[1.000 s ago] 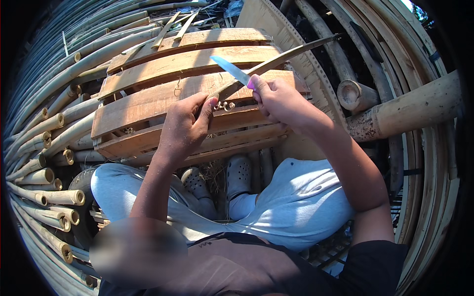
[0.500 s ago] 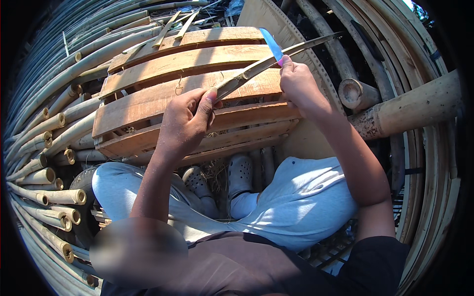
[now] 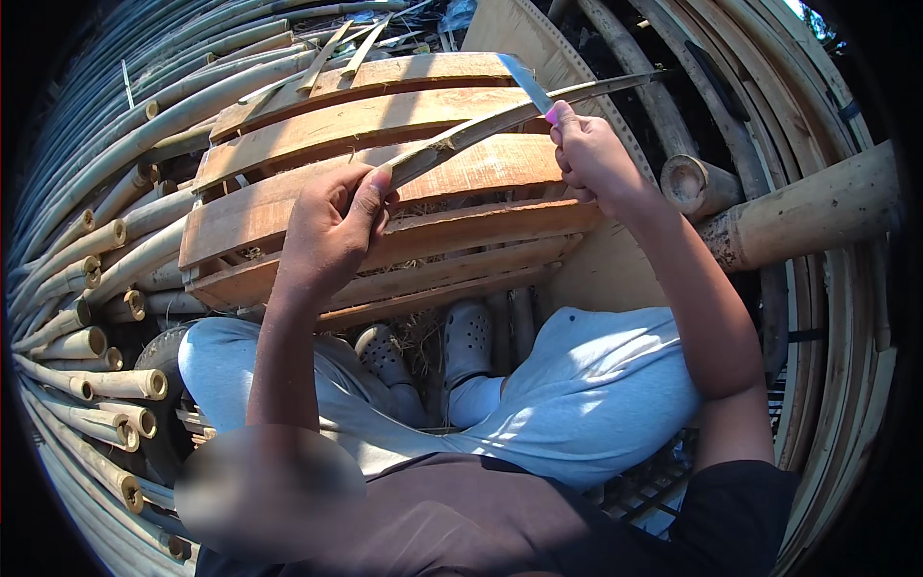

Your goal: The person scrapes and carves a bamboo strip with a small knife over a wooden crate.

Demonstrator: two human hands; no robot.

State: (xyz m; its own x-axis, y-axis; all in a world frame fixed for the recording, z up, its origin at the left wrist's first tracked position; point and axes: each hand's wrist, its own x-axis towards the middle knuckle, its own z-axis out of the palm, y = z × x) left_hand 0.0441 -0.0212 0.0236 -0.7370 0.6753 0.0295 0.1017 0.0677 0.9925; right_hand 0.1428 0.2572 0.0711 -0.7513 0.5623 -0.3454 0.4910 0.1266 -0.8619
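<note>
Held slantwise above a wooden slatted crate (image 3: 317,210) is a split bamboo strip (image 3: 481,132), its far end pointing up to the right. My left hand (image 3: 338,210) grips the near end, thumb on top. My right hand (image 3: 594,156) is closed round the pink handle of a knife (image 3: 524,81), whose blue-looking blade points up and to the left. The blade crosses the strip near my right fingers and appears to touch it. Most of the handle is hidden in my right fist.
Bamboo poles (image 3: 106,264) are stacked at the left, cut ends facing me. A thick bamboo pole (image 3: 817,204) juts in at the right beside long flat strips (image 3: 817,413). Loose bamboo slivers (image 3: 361,46) lie on the crate's far edge. My grey clogs (image 3: 468,338) are below the crate.
My left hand has drawn back to the left and slightly down, pulling the bamboo strip with it. My right hand has shifted slightly right, and the knife blade's angle has changed a little.
</note>
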